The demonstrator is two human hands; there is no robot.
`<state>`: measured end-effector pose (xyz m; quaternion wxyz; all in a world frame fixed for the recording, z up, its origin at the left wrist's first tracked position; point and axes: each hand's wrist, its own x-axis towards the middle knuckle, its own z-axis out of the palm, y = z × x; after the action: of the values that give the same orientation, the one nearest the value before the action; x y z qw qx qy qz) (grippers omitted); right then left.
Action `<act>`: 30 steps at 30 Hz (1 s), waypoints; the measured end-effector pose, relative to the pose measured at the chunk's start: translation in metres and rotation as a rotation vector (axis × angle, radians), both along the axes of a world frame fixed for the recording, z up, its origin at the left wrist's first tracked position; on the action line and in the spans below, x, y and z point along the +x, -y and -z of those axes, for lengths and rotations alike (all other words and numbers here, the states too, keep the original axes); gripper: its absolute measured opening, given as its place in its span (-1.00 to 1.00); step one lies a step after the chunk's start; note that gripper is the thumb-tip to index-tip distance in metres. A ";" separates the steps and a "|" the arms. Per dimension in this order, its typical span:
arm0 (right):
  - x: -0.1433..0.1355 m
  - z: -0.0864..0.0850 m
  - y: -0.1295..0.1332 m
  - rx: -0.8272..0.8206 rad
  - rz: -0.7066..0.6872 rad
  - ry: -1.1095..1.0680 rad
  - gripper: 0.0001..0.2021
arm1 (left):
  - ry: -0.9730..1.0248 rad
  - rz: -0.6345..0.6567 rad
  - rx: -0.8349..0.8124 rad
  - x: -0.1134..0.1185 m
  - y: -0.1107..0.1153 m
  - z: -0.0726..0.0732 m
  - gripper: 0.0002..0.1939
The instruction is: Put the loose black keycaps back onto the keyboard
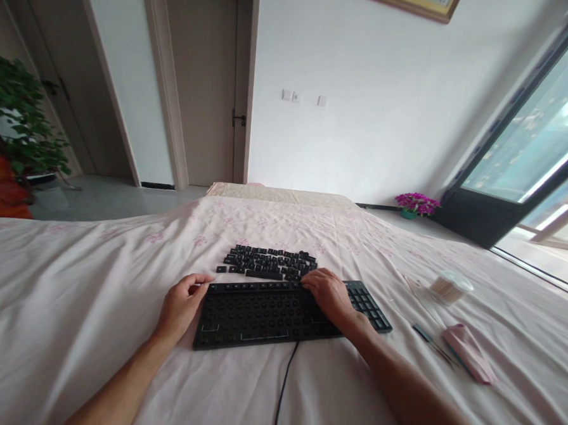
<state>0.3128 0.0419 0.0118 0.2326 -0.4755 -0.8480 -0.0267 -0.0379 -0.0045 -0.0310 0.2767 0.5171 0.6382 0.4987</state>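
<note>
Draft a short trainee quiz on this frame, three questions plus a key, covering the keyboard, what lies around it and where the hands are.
1. True or false: loose black plastic keycaps lie beyond the far edge of the black rectangular keyboard.

2. What runs from the keyboard's near edge across the pale pink floral sheet?
A) a white ribbon
B) a thin black cable
C) a wooden stick

3. Which of the person's hands reaches over the keyboard, and which is at its far left corner?

Key: 1. True. 2. B. 3. The right hand reaches over it; the left hand is at the corner.
</note>
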 end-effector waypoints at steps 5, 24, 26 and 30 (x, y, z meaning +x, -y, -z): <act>0.000 0.002 -0.005 0.013 -0.028 -0.004 -0.80 | 0.003 -0.003 -0.001 0.001 0.000 0.000 -0.67; -0.007 -0.002 0.010 0.061 -0.074 0.163 -0.76 | 0.007 -0.002 0.003 0.001 0.000 -0.002 -0.68; -0.009 -0.003 0.013 0.061 -0.057 0.191 -0.75 | 0.018 -0.003 0.005 0.001 0.000 -0.001 -0.67; -0.014 -0.002 0.017 0.064 -0.036 0.236 -0.74 | 0.026 -0.008 0.013 0.001 -0.001 0.000 -0.68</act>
<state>0.2991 0.0245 0.0135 0.1469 -0.4461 -0.8765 -0.1054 -0.0373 -0.0032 -0.0315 0.2795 0.5101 0.6332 0.5105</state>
